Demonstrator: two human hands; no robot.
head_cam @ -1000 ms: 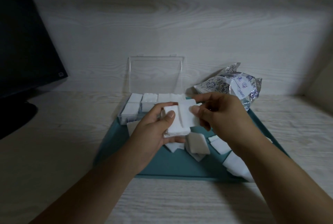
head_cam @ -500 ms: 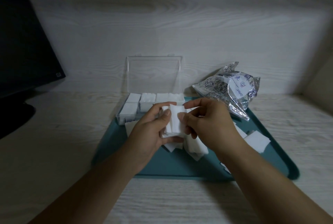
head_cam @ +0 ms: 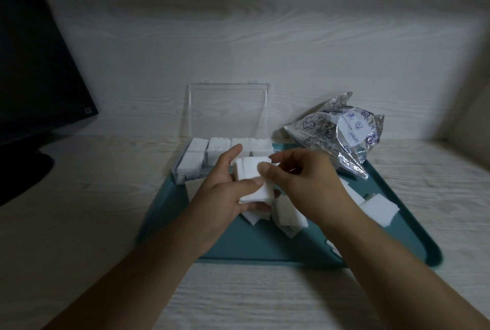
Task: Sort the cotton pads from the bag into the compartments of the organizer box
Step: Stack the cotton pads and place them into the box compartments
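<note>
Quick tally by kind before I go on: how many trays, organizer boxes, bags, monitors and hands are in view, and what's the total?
Tray: 1
Organizer box: 1
Bag: 1
Monitor: 1
Hands: 2, left hand and right hand, both on the stack of pads
Total: 6
Loose pads overlap, so I left them uncounted.

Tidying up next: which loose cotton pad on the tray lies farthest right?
The flat square pad near the tray's right edge, beyond the right hand; the others lie near the middle.

wall (head_cam: 265, 37): pale woodgrain | desk (head_cam: 79, 210): same | monitor (head_cam: 31, 64): dark, left | light: dim
</note>
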